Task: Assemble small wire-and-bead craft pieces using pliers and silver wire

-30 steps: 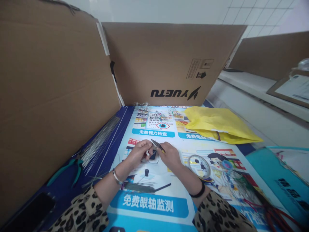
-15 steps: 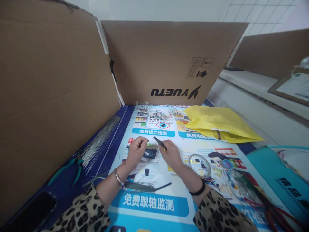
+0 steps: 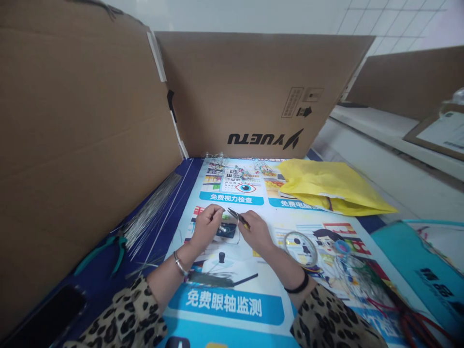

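Note:
Fingers and thumb of my left hand (image 3: 207,226) are pinched together on a thin wire, hard to see, with small shiny beads (image 3: 223,229) hanging just below the fingertips. My right hand (image 3: 258,233) is closed around small pliers (image 3: 235,214) with dark jaws and a bit of yellow on the handle. The jaws point left toward the left fingertips, and a fine pale strand curves close by them. Whether the jaws grip the strand I cannot tell. Below the hands, a bundle of short dark wires (image 3: 212,279) lies on the printed mat (image 3: 232,333).
Teal-handled pliers (image 3: 121,253) and long wires (image 3: 152,212) lie at left beside a phone (image 3: 47,314). At right are a tape roll (image 3: 300,249), yellow bag (image 3: 329,183), teal pouch (image 3: 416,261) and red-handled scissors (image 3: 416,324). Cardboard walls (image 3: 253,87) stand behind and left.
The pliers' tips have shifted slightly left and down, nearer my left fingertips. A pale strand now shows by the jaws. My left hand has hardly moved.

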{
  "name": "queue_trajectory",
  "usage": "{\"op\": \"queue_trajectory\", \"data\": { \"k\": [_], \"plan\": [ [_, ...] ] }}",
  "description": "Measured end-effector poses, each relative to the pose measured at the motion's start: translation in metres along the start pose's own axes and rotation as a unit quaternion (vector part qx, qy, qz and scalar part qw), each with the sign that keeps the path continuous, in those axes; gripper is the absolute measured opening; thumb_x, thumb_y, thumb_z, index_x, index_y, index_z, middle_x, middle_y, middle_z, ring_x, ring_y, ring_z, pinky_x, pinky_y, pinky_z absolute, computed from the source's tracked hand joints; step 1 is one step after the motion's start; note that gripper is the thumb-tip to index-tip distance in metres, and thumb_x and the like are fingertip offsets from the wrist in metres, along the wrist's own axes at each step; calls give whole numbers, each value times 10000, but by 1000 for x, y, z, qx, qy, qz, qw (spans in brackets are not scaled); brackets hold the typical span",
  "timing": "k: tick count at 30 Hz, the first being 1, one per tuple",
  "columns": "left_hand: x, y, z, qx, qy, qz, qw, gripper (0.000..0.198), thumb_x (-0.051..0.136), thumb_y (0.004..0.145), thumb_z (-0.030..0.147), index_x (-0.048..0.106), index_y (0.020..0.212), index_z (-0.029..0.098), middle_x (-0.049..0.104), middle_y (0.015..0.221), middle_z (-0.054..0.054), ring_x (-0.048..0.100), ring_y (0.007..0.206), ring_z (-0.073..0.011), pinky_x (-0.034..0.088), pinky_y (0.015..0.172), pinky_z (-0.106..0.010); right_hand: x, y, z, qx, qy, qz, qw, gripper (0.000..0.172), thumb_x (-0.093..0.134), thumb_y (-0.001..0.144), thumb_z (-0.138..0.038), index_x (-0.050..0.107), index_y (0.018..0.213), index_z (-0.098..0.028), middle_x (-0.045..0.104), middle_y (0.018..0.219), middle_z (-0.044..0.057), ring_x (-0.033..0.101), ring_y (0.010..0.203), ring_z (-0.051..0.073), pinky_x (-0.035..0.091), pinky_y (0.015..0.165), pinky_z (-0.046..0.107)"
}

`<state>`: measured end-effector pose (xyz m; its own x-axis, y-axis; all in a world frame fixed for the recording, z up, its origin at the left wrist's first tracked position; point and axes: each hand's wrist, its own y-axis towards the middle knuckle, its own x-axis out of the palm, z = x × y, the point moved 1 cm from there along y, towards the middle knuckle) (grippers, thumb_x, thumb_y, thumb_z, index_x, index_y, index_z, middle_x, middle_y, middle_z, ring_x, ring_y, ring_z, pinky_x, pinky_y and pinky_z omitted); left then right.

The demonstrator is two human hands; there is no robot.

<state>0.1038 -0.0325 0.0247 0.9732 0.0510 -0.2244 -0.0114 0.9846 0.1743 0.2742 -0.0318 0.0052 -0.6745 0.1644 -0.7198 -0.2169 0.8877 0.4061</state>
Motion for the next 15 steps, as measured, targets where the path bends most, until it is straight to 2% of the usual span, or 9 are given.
{"op": "queue_trajectory", "data": {
  "k": [7, 12, 15],
  "plan": [
    [2, 0, 0, 11, 12, -32, 999, 155, 464, 815, 306, 543, 753, 189, 453, 527, 52, 402, 495, -94, 339, 507, -198, 0, 1, 0, 6, -3, -2, 1000, 126, 498, 815, -245, 600, 861, -186, 573, 786, 38, 532, 768, 167, 419, 696, 268],
    [4, 1, 3, 66, 46, -60, 995, 161, 456, 815, 271, 543, 711, 184, 534, 666, 19, 487, 653, -118, 383, 630, -217, -2, 0, -2, -3, -3, -4, 1000, 152, 481, 838, -275, 607, 847, -191, 582, 779, 38, 539, 754, 161, 420, 682, 261],
    [4, 0, 5, 84, 63, -82, 991, 169, 434, 829, 259, 531, 712, 187, 532, 674, 22, 489, 664, -118, 375, 647, -220, -3, -1, -4, -3, -6, -14, 1000, 180, 472, 853, -304, 612, 828, -194, 588, 771, 35, 549, 751, 156, 418, 681, 250]
  ]
}}
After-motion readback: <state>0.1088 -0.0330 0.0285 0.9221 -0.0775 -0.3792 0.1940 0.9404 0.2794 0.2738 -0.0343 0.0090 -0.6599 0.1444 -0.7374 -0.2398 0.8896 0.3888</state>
